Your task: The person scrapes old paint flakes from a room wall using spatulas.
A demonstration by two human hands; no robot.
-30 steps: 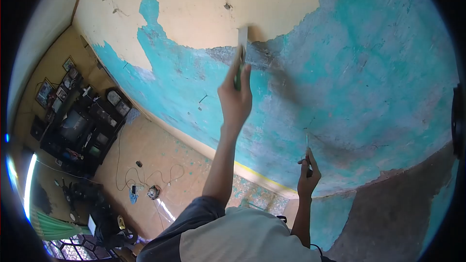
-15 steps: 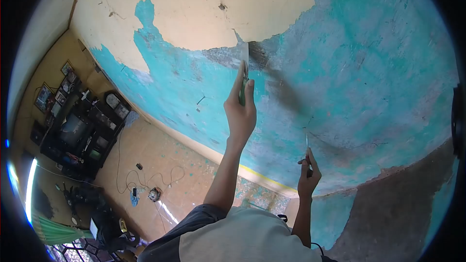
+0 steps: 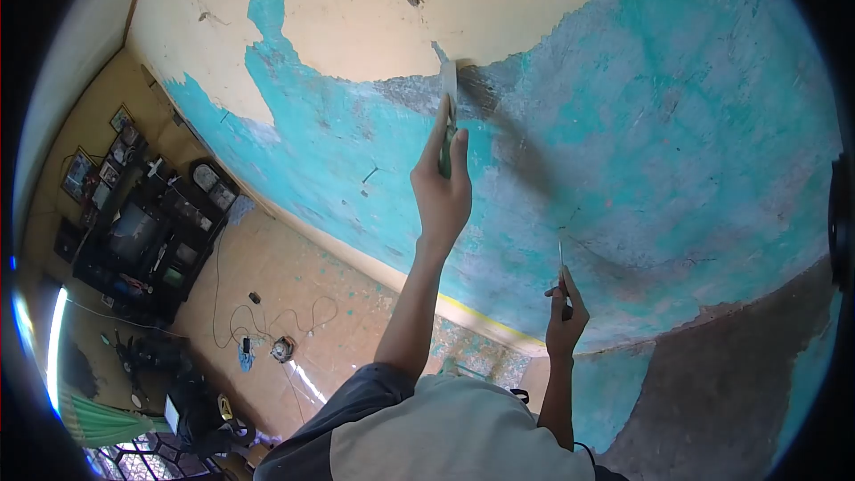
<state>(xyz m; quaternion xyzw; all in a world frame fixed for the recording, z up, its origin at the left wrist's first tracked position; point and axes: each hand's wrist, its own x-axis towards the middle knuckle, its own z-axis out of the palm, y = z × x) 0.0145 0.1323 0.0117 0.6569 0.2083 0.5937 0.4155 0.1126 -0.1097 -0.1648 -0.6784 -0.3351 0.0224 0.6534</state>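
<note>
My left hand (image 3: 442,191) is wrapped round the green handle (image 3: 446,158) of a scraper, its fingers stretched along the tool. The flat metal scraper blade (image 3: 449,80) reaches the ragged lower edge of the cream paint (image 3: 356,18), over a grey bared patch (image 3: 414,93). Lower and to the right, my right hand (image 3: 565,325) grips a thin metal-shafted tool (image 3: 561,254) with a dark handle, pointing up at the wall. Its working end is too small to name. Turquoise old paint (image 3: 356,138) shows below and beside the cream layer.
Nails (image 3: 370,175) stick out of the wall. Paint flakes lie on the floor (image 3: 312,258) by the wall base, with cables and a round object (image 3: 282,349) farther left. A dark cabinet (image 3: 134,236) stands at the far left, a motorcycle (image 3: 169,374) below it.
The scraper and my left hand have moved slightly up in view, as has the wall. A small light strip stays loose at the cream paint's edge. Both hands keep their tools.
</note>
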